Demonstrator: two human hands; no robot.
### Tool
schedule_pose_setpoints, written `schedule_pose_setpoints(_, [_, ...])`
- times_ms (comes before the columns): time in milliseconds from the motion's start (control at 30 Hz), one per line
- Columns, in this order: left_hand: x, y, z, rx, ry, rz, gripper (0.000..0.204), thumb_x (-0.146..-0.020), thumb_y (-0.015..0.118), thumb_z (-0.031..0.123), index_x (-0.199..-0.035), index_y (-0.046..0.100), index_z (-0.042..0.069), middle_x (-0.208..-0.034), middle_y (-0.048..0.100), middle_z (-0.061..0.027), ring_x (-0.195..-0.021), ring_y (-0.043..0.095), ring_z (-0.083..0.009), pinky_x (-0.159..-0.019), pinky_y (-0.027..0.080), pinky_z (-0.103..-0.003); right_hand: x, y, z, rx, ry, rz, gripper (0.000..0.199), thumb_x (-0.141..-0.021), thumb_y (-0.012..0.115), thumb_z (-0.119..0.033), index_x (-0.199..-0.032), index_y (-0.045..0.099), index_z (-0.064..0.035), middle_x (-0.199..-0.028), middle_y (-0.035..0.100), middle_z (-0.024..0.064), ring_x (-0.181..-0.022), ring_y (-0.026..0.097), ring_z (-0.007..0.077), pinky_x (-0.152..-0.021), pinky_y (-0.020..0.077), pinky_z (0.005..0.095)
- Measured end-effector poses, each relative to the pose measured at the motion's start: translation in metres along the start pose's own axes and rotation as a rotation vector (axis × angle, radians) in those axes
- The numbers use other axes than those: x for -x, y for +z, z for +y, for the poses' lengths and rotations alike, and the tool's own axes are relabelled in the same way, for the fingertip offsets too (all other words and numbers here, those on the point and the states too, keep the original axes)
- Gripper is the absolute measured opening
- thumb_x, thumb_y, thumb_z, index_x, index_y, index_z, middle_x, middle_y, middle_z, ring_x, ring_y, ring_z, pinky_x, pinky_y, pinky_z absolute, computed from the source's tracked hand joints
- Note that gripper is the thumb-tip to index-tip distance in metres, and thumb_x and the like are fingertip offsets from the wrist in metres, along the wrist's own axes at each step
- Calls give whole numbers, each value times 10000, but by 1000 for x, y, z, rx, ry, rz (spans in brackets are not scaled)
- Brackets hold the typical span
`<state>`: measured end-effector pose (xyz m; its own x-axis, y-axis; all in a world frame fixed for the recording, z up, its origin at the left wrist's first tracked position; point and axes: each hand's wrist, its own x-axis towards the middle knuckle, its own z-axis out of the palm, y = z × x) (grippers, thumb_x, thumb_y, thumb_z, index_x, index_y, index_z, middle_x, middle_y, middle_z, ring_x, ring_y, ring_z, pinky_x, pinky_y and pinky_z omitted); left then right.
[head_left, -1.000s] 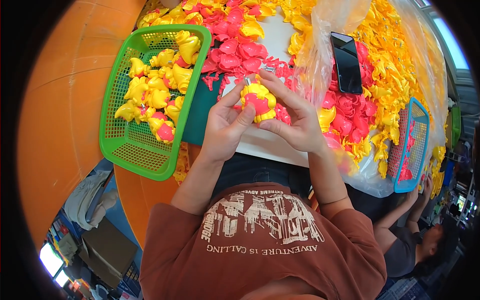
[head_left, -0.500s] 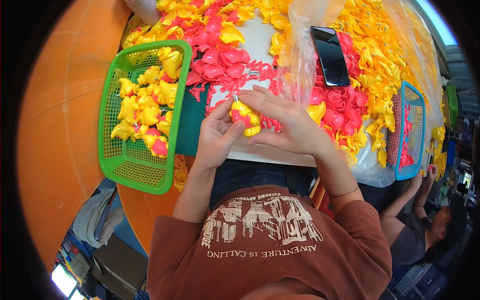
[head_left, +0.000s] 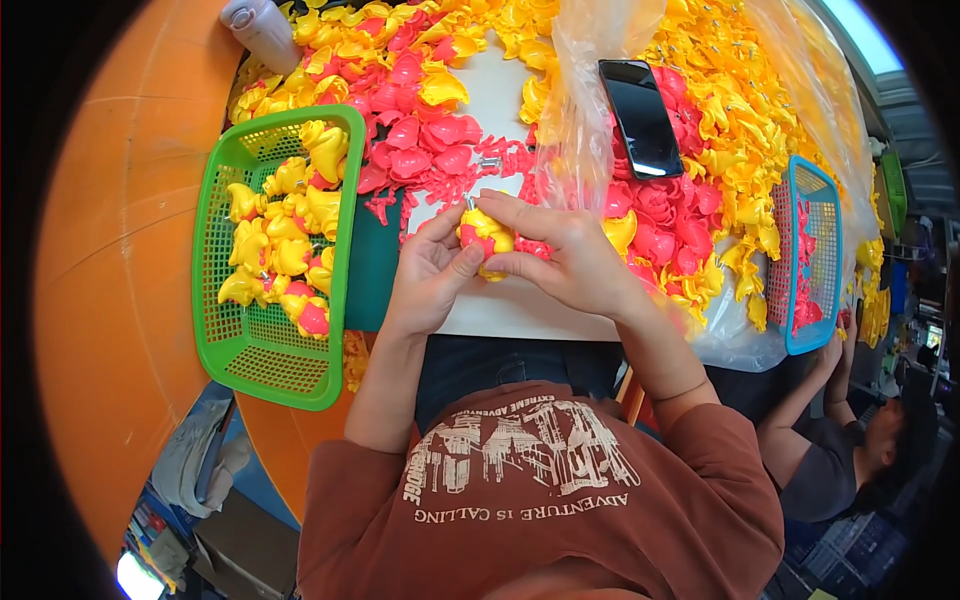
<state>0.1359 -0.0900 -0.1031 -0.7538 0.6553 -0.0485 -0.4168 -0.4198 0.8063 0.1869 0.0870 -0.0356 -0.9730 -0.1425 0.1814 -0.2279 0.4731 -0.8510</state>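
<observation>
yellow-and-red toy (head_left: 484, 234) ×1 | left hand (head_left: 430, 277), right hand (head_left: 568, 257) pinching it (both) | baskets ×2

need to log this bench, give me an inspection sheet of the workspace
surface: white tabletop, mostly buried
job's things: yellow and pink toy piece pinched by left hand and right hand
clutter: loose pink parts, yellow parts, green basket, blue basket, phone, clear bag
grippers: both hands closed on piece
cables: nothing seen
surroundings: seated person at right
</observation>
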Motion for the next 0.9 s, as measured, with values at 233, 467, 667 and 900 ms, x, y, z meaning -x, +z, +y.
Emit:
schedule_pose_setpoints(233, [-13,8,1,25,19,29,510,-864,602,66,-1295,362,-63,-1188,530,-156,-1074,543,-191,-907,458,-308,-2,4,10,64,-40,90,440,-798,646,-140,-1193,527,12,-1118,580,227,-975,601,355,-810,493,385])
schedule_pose_setpoints(467, [-26,11,-2,96,13,24,490,-860,608,68,-1280,387,-59,-1161,545,-148,-1042,557,-185,-890,471,-303,-2,3,13,121,-80,224,407,-797,648,-112,-1172,549,12,-1095,593,221,-944,621,335,-770,507,366])
schedule_pose_setpoints(667, [-31,12,1,72,15,28,493,-846,623,54,-1271,400,-58,-1164,544,-145,-1042,556,-182,-884,476,-300,1,1,16,39,-53,248,425,-772,680,-67,-1174,563,7,-1119,617,161,-1031,606,218,-860,473,311])
schedule_pose_setpoints(900, [-33,21,-2,65,17,36,469,-837,629,36,-1247,423,-61,-1137,561,-137,-1015,568,-174,-878,479,-287,-2,-9,25,-75,-30,202,485,-721,738,-91,-1166,570,4,-1148,609,131,-1069,578,195,-904,447,312])
